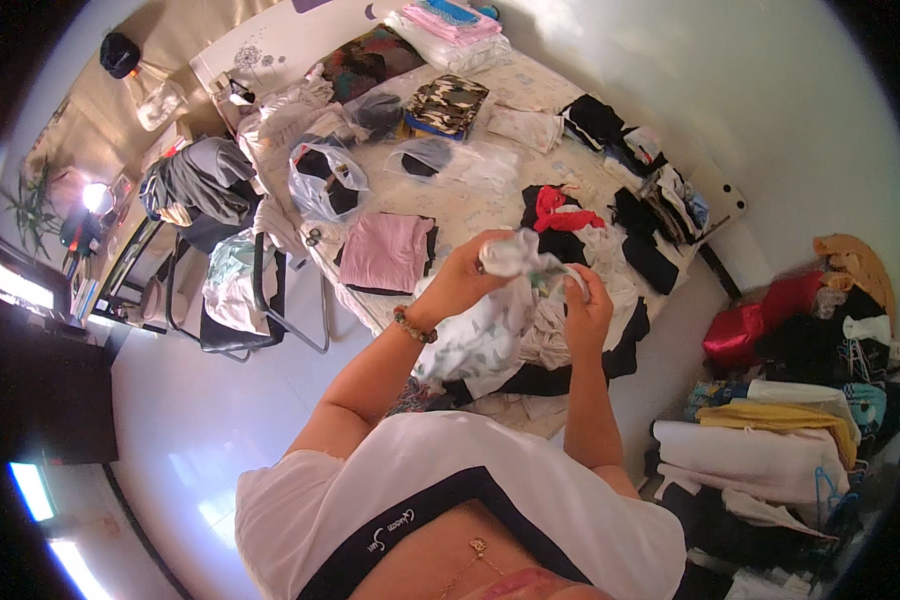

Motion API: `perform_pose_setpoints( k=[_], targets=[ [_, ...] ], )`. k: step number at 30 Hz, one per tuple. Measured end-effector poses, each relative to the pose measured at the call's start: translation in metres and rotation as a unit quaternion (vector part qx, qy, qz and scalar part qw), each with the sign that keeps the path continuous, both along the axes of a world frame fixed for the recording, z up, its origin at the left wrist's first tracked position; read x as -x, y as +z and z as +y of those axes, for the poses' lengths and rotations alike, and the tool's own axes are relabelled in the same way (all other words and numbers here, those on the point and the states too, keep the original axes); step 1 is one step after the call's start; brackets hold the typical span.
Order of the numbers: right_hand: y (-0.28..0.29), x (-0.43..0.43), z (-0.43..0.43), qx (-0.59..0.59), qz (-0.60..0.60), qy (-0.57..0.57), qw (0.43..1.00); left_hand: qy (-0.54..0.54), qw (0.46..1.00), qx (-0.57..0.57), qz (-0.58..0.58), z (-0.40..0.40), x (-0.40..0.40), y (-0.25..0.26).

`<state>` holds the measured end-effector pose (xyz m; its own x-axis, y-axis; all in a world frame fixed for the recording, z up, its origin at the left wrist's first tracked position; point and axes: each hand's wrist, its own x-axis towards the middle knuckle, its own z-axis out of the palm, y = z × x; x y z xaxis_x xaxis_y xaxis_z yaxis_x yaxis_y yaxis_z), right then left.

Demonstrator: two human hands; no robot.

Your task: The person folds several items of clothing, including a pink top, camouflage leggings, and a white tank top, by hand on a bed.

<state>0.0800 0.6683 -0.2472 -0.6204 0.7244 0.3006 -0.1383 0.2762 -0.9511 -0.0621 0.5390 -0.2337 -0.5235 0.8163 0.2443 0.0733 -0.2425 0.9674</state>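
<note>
A white garment with a green leaf print (476,341) hangs in front of me over the bed's near edge. My left hand (465,270), with a beaded bracelet on the wrist, grips a bunched part of it. My right hand (591,304) pinches a narrow, twisted end of the same cloth. Motion blur hides the exact part held. Beyond my hands lie a red cloth (562,211) and black clothing on the bed. Beige crumpled fabric (551,334) shows between my forearms. Left of my left hand sits a folded pink garment (386,251) on a black one.
The bed (472,202) carries clear plastic bags (326,184), a folded camouflage garment (446,103) and folded clothes. A metal-framed chair (259,277) holding clothes stands left. Rolled and heaped fabrics (750,450) lie at right. Small scissors (313,237) rest by the bed's left edge.
</note>
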Motion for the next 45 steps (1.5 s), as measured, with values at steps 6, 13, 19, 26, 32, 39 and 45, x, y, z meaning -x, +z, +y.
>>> perform_pose_setpoints(
  k=[6,13,19,26,32,39,45],
  targets=[
    [0.051,-0.005,0.007,-0.034,0.008,0.051,0.998,-0.149,0.988,-0.032,-0.035,-0.022,0.024,0.001],
    [0.096,0.021,-0.002,-0.057,-0.037,0.182,0.981,-0.091,0.976,0.087,0.178,-0.003,0.005,0.056],
    [0.046,0.02,0.014,0.035,0.044,0.255,0.965,-0.144,0.989,0.003,0.024,-0.01,0.009,0.097],
    [-0.008,0.026,-0.026,-0.083,-0.08,0.124,0.986,0.005,0.991,-0.124,0.048,-0.005,0.021,0.148],
    [-0.03,0.034,-0.046,-0.018,0.013,0.156,0.988,0.128,0.956,-0.183,0.191,-0.006,0.025,0.178],
    [-0.013,0.047,-0.034,0.118,0.02,0.154,0.981,0.318,0.874,-0.185,0.318,-0.022,0.072,0.182],
    [0.04,0.031,-0.015,0.088,0.028,0.129,0.987,0.556,0.683,-0.105,0.463,-0.046,0.079,0.142]
  ],
)
